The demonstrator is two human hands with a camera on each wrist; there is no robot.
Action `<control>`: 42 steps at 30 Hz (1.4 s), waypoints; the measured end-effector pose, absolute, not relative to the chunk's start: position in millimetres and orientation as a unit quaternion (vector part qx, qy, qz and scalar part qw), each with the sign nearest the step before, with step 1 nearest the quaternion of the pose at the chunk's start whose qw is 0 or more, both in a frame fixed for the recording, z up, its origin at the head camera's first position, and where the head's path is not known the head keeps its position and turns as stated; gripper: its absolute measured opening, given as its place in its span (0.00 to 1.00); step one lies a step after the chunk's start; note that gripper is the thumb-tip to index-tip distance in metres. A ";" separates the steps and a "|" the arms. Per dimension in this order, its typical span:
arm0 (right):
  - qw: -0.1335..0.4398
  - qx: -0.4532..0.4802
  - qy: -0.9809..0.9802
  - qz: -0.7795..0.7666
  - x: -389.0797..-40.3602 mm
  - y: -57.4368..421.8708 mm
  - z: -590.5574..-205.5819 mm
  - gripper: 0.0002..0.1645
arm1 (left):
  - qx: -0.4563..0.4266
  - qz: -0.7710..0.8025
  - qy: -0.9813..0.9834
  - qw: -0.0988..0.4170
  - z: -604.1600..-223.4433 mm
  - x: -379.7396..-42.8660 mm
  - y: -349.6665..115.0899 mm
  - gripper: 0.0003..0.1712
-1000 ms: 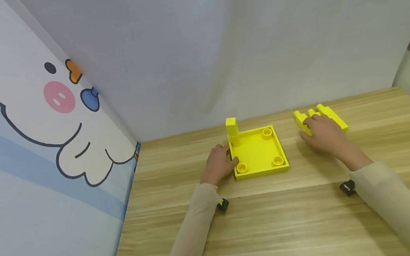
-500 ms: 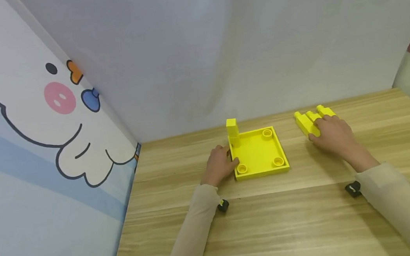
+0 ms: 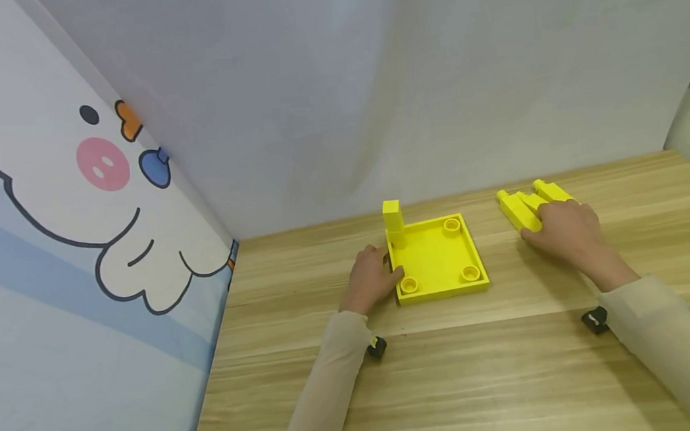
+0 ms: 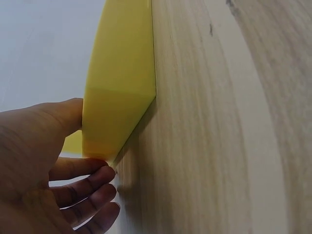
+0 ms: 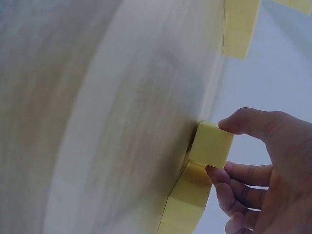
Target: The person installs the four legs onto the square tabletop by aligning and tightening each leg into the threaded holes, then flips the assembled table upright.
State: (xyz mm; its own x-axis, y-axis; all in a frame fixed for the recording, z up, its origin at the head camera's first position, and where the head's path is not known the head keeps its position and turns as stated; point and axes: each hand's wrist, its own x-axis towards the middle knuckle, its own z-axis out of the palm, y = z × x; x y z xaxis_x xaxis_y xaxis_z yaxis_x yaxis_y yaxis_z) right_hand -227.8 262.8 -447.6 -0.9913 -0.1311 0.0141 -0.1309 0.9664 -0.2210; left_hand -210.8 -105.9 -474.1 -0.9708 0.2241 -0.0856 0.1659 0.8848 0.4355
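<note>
My left hand (image 3: 368, 281) grips the left edge of a yellow square tray (image 3: 436, 256) that lies on the table. In the left wrist view, thumb and forefinger pinch the tray's yellow wall (image 4: 117, 92). One yellow square post (image 3: 393, 219) stands upright in the tray's far left corner; a round socket sits in each other corner. On the right, three yellow posts with round knobs lie side by side. My right hand (image 3: 568, 235) pinches the near end of the leftmost post (image 5: 210, 145), and its palm partly covers the middle post (image 3: 532, 202) and the right post (image 3: 551, 191).
A grey wall (image 3: 432, 91) rises behind the wooden table (image 3: 479, 372). At the left stands a panel (image 3: 42, 214) with a cartoon bird print. A small black device (image 3: 377, 347) sits at the left cuff, another (image 3: 594, 319) at the right cuff.
My right hand has moved slightly right and nearer along the posts. The middle post's knob end now leans against the left post. The left hand keeps its place on the tray.
</note>
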 end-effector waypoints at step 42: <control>-0.089 -0.102 0.954 -0.266 -250.2 218.1 -400.7 0.27 | 0.082 0.188 0.977 0.049 -482.5 -211.0 -99.9 0.29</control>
State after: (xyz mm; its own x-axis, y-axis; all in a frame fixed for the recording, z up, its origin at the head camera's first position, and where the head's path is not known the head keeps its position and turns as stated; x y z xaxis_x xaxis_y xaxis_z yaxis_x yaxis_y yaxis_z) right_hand -250.2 218.1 -400.7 -0.9634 -0.1476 0.2238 -0.2421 0.8376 -0.4896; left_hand -211.0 -99.9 -482.5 -0.9818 0.1781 -0.0659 0.1409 0.9158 0.3762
